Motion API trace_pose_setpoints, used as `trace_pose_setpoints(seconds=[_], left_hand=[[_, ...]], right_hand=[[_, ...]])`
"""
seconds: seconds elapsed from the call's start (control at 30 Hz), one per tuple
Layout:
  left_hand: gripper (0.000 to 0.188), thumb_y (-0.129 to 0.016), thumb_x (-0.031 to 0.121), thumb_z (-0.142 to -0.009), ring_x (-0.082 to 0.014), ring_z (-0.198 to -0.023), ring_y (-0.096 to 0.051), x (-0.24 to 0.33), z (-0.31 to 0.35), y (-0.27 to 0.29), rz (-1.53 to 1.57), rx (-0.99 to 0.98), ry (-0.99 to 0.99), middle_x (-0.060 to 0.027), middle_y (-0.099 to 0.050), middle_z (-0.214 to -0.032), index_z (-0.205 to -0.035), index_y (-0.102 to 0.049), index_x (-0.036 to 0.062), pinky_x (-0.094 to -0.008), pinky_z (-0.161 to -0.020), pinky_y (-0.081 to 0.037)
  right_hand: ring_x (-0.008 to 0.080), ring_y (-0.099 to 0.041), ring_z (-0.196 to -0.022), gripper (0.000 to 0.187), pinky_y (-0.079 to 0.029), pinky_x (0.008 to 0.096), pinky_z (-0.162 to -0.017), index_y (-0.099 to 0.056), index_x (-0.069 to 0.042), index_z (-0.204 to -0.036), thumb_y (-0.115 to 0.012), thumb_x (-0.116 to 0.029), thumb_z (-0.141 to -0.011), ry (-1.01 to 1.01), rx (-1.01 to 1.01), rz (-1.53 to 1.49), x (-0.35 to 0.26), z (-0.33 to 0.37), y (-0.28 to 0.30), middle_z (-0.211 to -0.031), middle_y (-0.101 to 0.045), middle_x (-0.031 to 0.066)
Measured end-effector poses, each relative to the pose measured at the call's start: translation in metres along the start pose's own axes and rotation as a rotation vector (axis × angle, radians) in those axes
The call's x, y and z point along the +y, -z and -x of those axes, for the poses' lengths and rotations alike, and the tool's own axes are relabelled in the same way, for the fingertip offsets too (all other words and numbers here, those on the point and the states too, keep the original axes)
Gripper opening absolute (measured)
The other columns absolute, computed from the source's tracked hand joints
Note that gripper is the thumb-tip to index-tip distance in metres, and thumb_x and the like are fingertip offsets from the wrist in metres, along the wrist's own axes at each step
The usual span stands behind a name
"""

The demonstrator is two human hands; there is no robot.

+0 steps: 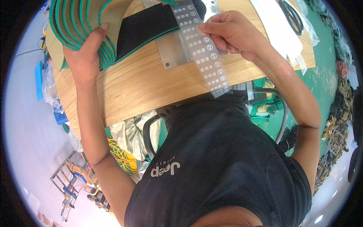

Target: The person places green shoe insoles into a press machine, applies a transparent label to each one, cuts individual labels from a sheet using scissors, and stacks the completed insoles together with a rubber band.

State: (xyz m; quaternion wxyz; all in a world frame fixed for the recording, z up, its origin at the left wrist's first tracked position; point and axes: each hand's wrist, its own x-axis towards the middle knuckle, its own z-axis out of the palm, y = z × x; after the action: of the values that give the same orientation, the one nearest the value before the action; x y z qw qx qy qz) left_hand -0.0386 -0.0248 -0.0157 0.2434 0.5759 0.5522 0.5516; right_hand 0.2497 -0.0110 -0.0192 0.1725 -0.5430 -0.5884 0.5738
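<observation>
Left hand (pixel 85 55) closed round a fanned stack of insoles (pixel 75 19), beige with green edges, at the far left of the surface (pixel 117 90); thumb on top. Right hand (pixel 234 36), far right of centre, thumb and index pinched at the right edge of a label strip (pixel 207 56), other fingers curled. Strip is see-through grey, white print: same short line of characters plus a round emblem, row after row. It runs far to near across the right part of a black insole (pixel 145 26) with green edge, near end hanging past the surface's near edge. Grey plate (pixel 170 53) partly under insole and strip. White sheet (pixel 270 22) far right, black loop (pixel 293 19) on it. Black shirt (pixel 223 147) has white brand lettering on the chest.
</observation>
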Motion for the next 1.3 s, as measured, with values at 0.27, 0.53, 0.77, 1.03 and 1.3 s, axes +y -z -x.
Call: trace_pose_setpoints(seconds=[0.27, 0.53, 0.77, 1.03, 1.3], left_hand=[[0.030, -0.071, 0.010, -0.068, -0.0134, -0.080, -0.056, 0.004, 0.000, -0.003, -0.037, 0.000, -0.042, -0.0054, -0.063, -0.088, -0.094, -0.060, -0.0002, -0.0271, -0.076, -0.044], [0.037, -0.071, 0.010, -0.068, -0.0130, -0.084, -0.055, 0.006, 0.004, 0.001, -0.108, 0.006, 0.012, -0.0064, -0.062, -0.093, -0.101, -0.059, -0.0004, -0.0264, -0.079, -0.043], [0.048, -0.075, 0.019, -0.068, -0.0193, -0.095, -0.056, 0.011, 0.009, -0.013, -0.244, -0.149, 0.080, -0.0099, -0.061, -0.103, -0.106, -0.057, -0.0032, -0.0316, -0.088, -0.042], [0.064, -0.080, 0.027, -0.060, -0.0301, -0.084, -0.061, 0.029, 0.001, -0.039, -0.736, -0.428, -0.368, -0.0157, -0.064, -0.093, -0.113, -0.055, 0.0031, -0.0357, -0.076, -0.047], [0.042, -0.077, 0.022, -0.063, -0.0246, -0.072, -0.061, 0.033, 0.003, -0.032, -0.698, -0.502, -0.128, -0.0128, -0.064, -0.081, -0.095, -0.061, 0.0010, -0.0333, -0.070, -0.047]], right_hand=[[0.0029, -0.035, -0.036, 0.024, -0.022, 0.0179, -0.033, -0.060, -0.003, -0.076, -0.056, -0.022, -0.090, -0.011, -0.035, -0.073, 0.001, -0.004, 0.002, -0.044, -0.044, -0.0024], [0.0029, -0.035, -0.036, 0.025, -0.022, 0.0181, -0.033, -0.059, -0.003, -0.074, -0.056, -0.022, -0.090, -0.036, -0.038, -0.118, -0.001, -0.003, 0.001, -0.045, -0.044, -0.0022], [0.0033, -0.037, -0.037, 0.024, -0.022, 0.0182, -0.033, -0.060, -0.004, -0.073, -0.057, -0.022, -0.089, 0.000, -0.023, -0.144, 0.004, -0.004, 0.000, -0.046, -0.045, -0.0021], [0.0046, -0.038, -0.039, 0.021, -0.024, 0.0193, -0.035, -0.062, -0.003, -0.075, -0.058, -0.021, -0.086, 0.021, 0.005, -0.150, -0.001, 0.007, 0.000, -0.048, -0.047, -0.0006], [0.0043, -0.035, -0.039, 0.021, -0.023, 0.0196, -0.037, -0.058, -0.003, -0.072, -0.059, -0.019, -0.086, 0.007, 0.162, -0.425, 0.022, 0.033, 0.018, -0.048, -0.046, -0.0014]])
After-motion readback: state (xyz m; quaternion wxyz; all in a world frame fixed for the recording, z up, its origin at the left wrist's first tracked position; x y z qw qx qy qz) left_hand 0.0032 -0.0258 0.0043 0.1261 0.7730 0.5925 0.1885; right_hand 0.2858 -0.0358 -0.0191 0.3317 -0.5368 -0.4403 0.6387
